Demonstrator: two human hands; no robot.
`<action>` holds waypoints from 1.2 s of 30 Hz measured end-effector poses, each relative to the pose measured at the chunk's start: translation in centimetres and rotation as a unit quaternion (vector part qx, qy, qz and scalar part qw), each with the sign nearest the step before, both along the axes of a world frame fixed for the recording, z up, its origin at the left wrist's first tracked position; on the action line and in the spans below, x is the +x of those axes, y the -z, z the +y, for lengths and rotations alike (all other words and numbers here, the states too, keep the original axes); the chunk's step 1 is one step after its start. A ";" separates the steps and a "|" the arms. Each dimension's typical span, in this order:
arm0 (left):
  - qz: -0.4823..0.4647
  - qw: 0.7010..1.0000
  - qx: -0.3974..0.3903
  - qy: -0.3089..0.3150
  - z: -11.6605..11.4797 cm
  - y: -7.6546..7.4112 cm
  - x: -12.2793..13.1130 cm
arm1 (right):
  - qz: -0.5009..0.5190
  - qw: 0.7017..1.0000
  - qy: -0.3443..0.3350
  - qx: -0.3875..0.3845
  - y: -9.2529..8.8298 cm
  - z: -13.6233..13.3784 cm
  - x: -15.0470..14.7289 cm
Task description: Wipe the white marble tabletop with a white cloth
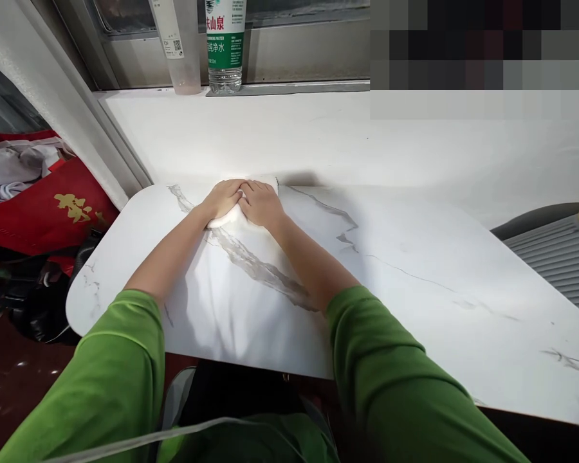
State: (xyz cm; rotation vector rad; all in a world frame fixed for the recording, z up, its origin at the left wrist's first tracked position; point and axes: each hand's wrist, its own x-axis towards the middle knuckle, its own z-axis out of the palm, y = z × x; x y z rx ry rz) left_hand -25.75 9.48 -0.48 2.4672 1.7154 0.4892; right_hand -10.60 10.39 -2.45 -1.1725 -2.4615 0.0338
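Observation:
A folded white cloth (236, 218) lies near the back edge of a white marble-patterned table (400, 257). My left hand (223, 198) is closed over the cloth's left part, fingers pointing toward the wall. Beside it, touching at the fingertips, my right hand (262, 203) grips the cloth from the right. A corner of the cloth shows beyond the right hand's fingers, against the wall side. Most of the cloth's middle is hidden beneath both hands.
On the ledge above the table stand a clear plastic cup (186, 74) and a water bottle (225, 54). A red bag (43, 212) with white cloths is at the left. A grey ribbed object (554, 257) sits beyond the table's right edge.

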 end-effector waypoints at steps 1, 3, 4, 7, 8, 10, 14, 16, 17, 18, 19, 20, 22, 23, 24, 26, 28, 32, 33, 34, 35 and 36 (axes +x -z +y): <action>-0.004 1.000 0.001 0.001 0.3 0.0 0.0 | 0.001 1.000 0.003 -0.001 0.0 0.3 -0.1; -0.008 1.000 0.001 0.001 0.4 0.0 0.0 | 0.002 1.000 0.003 -0.006 0.1 0.5 -0.1; -0.007 1.000 0.000 0.000 0.2 0.0 0.0 | 0.000 1.000 0.002 -0.008 0.1 0.5 -0.1; 0.005 1.000 0.000 -0.004 -1.1 -0.1 0.2 | -0.011 1.000 -0.001 -0.014 -0.1 -0.5 0.1; 0.011 1.000 0.000 -0.004 -1.8 -0.1 0.2 | -0.016 1.000 -0.004 -0.016 -0.1 -1.1 0.2; 0.020 1.000 -0.003 -0.007 -3.7 -0.1 0.1 | -0.025 1.000 -0.012 -0.011 -0.2 -2.9 0.2; 0.027 0.999 -0.020 -0.007 -9.7 0.1 -0.7 | -0.032 0.999 -0.024 0.023 0.1 -8.7 0.0; 0.024 0.999 -0.030 -0.003 -13.5 0.1 -1.4 | -0.029 0.998 -0.037 0.032 0.2 -12.3 -0.2; 0.023 0.999 -0.035 -0.001 -15.4 0.1 -1.7 | -0.025 0.998 -0.048 0.034 0.2 -14.1 -0.2; 0.022 0.999 -0.041 -0.002 -17.3 0.0 -2.0 | -0.020 0.997 -0.060 0.036 0.1 -15.8 -0.3; 0.022 0.999 -0.046 -0.004 -19.2 -0.1 -2.2 | -0.014 0.996 -0.075 0.039 0.1 -17.3 -0.4; 0.024 0.998 -0.049 -0.009 -20.8 -0.3 -2.4 | -0.009 0.995 -0.089 0.042 0.0 -18.6 -0.4; 0.031 0.998 -0.055 -0.027 -23.6 -0.7 -2.6 | -0.003 0.992 -0.118 0.044 -0.2 -20.5 -0.6; 0.035 0.997 -0.059 -0.038 -24.6 -0.9 -2.6 | -0.003 0.990 -0.131 0.044 -0.3 -21.1 -0.7; 0.038 0.996 -0.064 -0.050 -25.3 -1.1 -2.7 | -0.004 0.988 -0.145 0.043 -0.4 -21.3 -0.8; 0.043 0.993 -0.079 -0.073 -25.7 -1.3 -2.7 | -0.008 0.985 -0.169 0.040 -0.5 -20.9 -1.1; 0.042 0.990 -0.089 -0.096 -24.7 -1.2 -2.8 | -0.007 0.982 -0.183 0.038 -0.7 -19.4 -1.6; 0.035 0.989 -0.071 -0.127 -19.1 -0.7 -3.6 | -0.001 0.982 -0.185 0.024 -0.6 -14.0 -3.2; 0.035 0.989 -0.065 -0.125 -17.2 -0.6 -4.0 | -0.002 0.984 -0.177 0.018 -0.5 -12.4 -3.7; 0.035 0.990 -0.060 -0.119 -15.1 -0.5 -4.5 | -0.004 0.987 -0.162 0.013 -0.4 -10.8 -4.3; 0.035 0.992 -0.055 -0.111 -13.1 -0.5 -5.0 | -0.005 0.990 -0.143 0.010 -0.3 -9.2 -4.9; 0.036 0.993 -0.049 -0.103 -11.1 -0.5 -5.5 | -0.005 0.993 -0.121 0.007 -0.2 -7.7 -5.6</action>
